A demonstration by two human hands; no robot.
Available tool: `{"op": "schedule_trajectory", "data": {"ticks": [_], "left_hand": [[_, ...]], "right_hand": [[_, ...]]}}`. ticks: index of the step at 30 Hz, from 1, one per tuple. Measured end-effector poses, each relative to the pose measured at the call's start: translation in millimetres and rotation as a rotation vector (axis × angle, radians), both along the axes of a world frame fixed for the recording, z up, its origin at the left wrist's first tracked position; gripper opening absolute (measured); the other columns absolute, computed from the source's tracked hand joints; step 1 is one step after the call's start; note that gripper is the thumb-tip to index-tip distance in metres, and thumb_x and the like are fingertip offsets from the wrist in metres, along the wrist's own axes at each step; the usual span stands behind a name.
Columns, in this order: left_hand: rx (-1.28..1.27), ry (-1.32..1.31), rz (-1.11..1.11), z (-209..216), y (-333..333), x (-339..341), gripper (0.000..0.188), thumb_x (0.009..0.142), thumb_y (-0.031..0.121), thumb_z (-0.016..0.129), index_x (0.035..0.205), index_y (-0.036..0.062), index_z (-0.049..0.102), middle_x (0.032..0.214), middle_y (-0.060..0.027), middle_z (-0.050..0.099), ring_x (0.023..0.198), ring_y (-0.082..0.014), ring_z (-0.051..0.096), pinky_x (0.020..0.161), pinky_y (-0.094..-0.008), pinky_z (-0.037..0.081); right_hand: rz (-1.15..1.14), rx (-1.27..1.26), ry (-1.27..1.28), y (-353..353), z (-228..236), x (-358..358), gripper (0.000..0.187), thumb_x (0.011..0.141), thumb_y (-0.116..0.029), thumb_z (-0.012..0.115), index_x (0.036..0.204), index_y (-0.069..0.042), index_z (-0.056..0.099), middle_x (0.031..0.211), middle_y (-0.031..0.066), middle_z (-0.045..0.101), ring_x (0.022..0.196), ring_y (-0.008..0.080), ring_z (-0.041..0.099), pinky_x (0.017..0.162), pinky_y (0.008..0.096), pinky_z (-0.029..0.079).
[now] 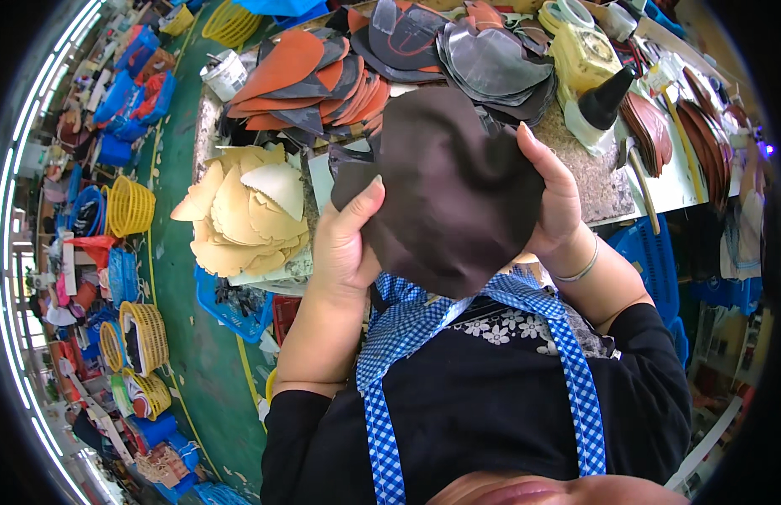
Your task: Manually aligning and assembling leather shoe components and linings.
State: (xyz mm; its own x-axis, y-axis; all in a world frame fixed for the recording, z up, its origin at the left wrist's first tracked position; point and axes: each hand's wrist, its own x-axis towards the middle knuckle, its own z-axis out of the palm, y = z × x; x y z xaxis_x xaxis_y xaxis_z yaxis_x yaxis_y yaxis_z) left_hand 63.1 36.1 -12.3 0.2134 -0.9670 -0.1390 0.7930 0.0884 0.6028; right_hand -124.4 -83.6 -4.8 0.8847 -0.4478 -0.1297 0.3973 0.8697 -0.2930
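A dark brown leather piece (445, 185), rounded with a notch at its upper right, is held up in front of my chest between both hands. My left hand (346, 231) grips its left edge, thumb on top and the other fingers hidden behind. On the opposite side my right hand (559, 189) pinches the edge the same way, its thumb pointing up. The piece sags and wrinkles near the notch. Just beyond it lie stacks of orange-and-black cut pieces (298, 80) and grey-black cut pieces (495, 63). Cream-coloured cut pieces (247, 210) are heaped to the left of my left hand.
A yellowed container (586, 57) and a black cone-shaped nozzle (607, 98) stand at the back right. Behind my right hand lies a hammer-like tool (641, 181) beside brown cut pieces (647, 135). A white tub (224, 74) is at the back left, a blue basket (234, 307) below the table edge.
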Motion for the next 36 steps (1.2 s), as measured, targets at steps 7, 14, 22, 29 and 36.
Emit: {"op": "schedule_trajectory", "data": {"ticks": [7, 14, 22, 29, 36], "left_hand": [[0.052, -0.441, 0.269, -3, 18, -5, 0.023, 0.086, 0.002, 0.065, 0.107, 0.0003, 0.056, 0.095, -0.0069, 0.063, 0.084, -0.0140, 0.062, 0.075, -0.0285, 0.052], [-0.017, -0.504, 0.074, 31, 40, 8, 0.021, 0.090, 0.004, 0.056, 0.110, 0.0011, 0.050, 0.108, -0.0099, 0.059, 0.100, -0.0179, 0.058, 0.088, -0.0327, 0.046], [-0.503, -0.638, -0.889, 62, 48, 4, 0.022, 0.083, -0.007, 0.060, 0.098, 0.0064, 0.052, 0.136, -0.0343, 0.041, 0.086, -0.0367, 0.064, 0.067, -0.0331, 0.052], [-0.569, -0.909, -1.342, 66, 37, 1, 0.058, 0.091, 0.012, 0.056, 0.145, 0.0132, 0.034, 0.102, -0.0084, 0.068, 0.068, -0.0247, 0.065, 0.064, -0.0310, 0.053], [-0.472, -0.861, -1.549, 67, 33, 0, 0.067, 0.088, 0.013, 0.058, 0.147, 0.0195, 0.028, 0.082, -0.0120, 0.067, 0.069, -0.0326, 0.065, 0.065, -0.0365, 0.053]], "right_hand": [[-0.176, -0.539, 0.107, 5, -9, -11, 0.067, 0.096, -0.040, 0.045, 0.144, 0.003, 0.025, 0.125, 0.0186, 0.055, 0.116, 0.0259, 0.054, 0.103, 0.0385, 0.038], [-0.085, -0.760, 0.209, 11, -1, -24, 0.065, 0.080, 0.006, 0.065, 0.138, 0.000, 0.038, 0.112, 0.0096, 0.058, 0.106, 0.0160, 0.056, 0.092, 0.0259, 0.045], [0.294, -0.453, -0.014, 15, -12, -42, 0.073, 0.069, 0.000, 0.078, 0.130, 0.010, 0.040, 0.111, 0.0228, 0.055, 0.076, 0.0225, 0.065, 0.068, 0.0291, 0.052], [0.308, -0.344, -0.184, 10, -27, -48, 0.087, 0.064, 0.006, 0.078, 0.137, 0.010, 0.031, 0.109, 0.0203, 0.052, 0.067, 0.0170, 0.062, 0.061, 0.0240, 0.050], [0.418, -0.619, -0.216, -3, -44, -55, 0.087, 0.069, 0.007, 0.074, 0.143, 0.006, 0.026, 0.125, 0.0184, 0.050, 0.086, 0.0173, 0.062, 0.075, 0.0248, 0.050]]}}
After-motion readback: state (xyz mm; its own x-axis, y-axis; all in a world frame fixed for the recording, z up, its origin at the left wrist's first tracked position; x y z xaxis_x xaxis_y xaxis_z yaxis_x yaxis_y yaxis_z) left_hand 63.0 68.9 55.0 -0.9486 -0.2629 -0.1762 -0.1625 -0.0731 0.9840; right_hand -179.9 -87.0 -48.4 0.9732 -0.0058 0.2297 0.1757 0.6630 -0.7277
